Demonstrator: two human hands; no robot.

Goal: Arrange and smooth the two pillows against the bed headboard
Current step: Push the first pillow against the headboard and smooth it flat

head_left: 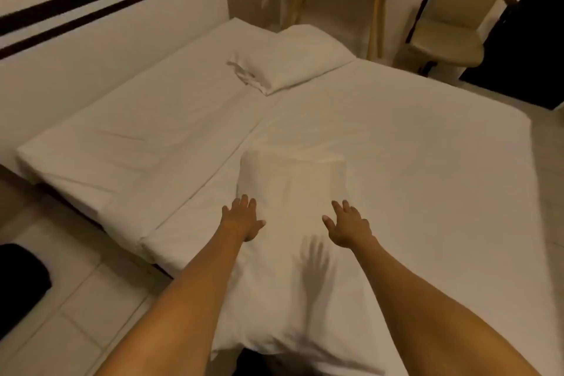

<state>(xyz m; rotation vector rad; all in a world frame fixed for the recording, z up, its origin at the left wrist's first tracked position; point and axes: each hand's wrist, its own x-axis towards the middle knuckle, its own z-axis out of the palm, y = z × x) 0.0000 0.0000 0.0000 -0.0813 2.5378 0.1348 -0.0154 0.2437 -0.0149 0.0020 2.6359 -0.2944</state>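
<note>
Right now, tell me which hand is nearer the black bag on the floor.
Left. The left hand reaches over the near pillow's left side, toward the black bag; the right hand is farther away, over its right side.

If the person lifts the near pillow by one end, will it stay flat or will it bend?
The near pillow looks soft and creased, so it would probably sag and fold. It seems light for its bulk, likely easy to lift. On the smooth sheet it should slide, not roll. Both the left hand and right hand are open.
</note>
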